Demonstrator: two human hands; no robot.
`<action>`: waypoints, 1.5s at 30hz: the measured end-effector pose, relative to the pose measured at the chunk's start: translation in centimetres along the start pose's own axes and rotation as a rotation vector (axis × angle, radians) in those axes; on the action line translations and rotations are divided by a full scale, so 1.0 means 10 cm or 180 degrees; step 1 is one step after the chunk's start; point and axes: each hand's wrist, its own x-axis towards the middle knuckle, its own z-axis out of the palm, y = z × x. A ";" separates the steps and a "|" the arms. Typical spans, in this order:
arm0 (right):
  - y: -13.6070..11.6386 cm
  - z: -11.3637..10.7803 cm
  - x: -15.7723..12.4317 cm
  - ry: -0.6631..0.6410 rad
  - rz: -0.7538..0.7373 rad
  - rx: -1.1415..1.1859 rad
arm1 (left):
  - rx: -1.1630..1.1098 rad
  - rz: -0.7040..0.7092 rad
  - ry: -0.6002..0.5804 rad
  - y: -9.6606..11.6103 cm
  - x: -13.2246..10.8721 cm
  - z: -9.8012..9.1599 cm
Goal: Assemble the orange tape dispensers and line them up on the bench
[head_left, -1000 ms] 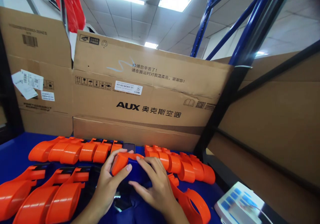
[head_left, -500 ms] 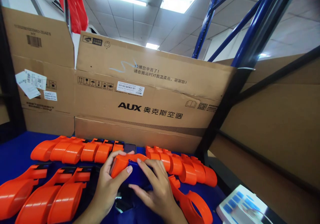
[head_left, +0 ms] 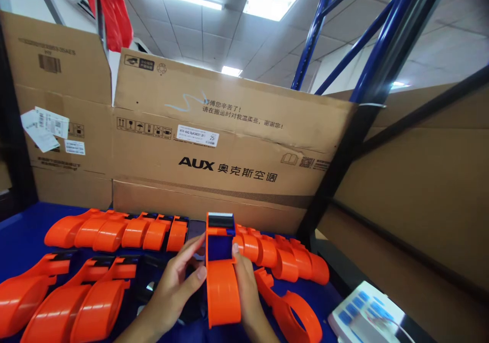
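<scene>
Head view: AUX carton [head_left: 229, 144] is seen standing at the back. One orange-and-blue tape dispenser [head_left: 223, 292] is held upright in front of the carton, below its big AUX lettering; serrated blade [head_left: 220, 214] is pointed up, curved orange body down.

Left hand [head_left: 178, 279] is set on the dispenser's left side, thumb tip against the edge, palm partly open. Right hand [head_left: 246, 282] is closed in on the right side, thumb up along the edge; its other fingers are mostly hidden. Dispenser is gripped between the two.

Blue shelf top [head_left: 19, 226] is laid out in front of the carton. Six orange dispensers [head_left: 133, 232] are lined up just before the carton's lower edge, left part. A second orange row [head_left: 286, 264] is angled away from its right part; count unclear, overlapped. Three larger-looking dispensers [head_left: 101, 307] are placed farther forward from the carton, left. One ring-shaped orange frame [head_left: 273, 294] is left forward, right. A dark flat rectangular object [head_left: 196, 227] is partly covered, near the carton's base. A white device with blue keys [head_left: 347, 315] is parked forward-right of the carton.
</scene>
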 end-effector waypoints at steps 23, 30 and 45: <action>-0.34 -0.28 -0.02 -0.1575 -0.2357 -0.3242 | -0.0914 -0.0963 0.0917 -0.03 0.12 -0.03; -0.13 -0.44 0.24 -0.0959 -0.2298 -0.3453 | -0.0477 -0.0585 0.0978 0.01 0.13 -0.07; 0.22 -0.43 0.55 -0.1216 -0.1563 -0.4542 | -0.0542 -0.0599 0.1117 0.00 0.15 -0.11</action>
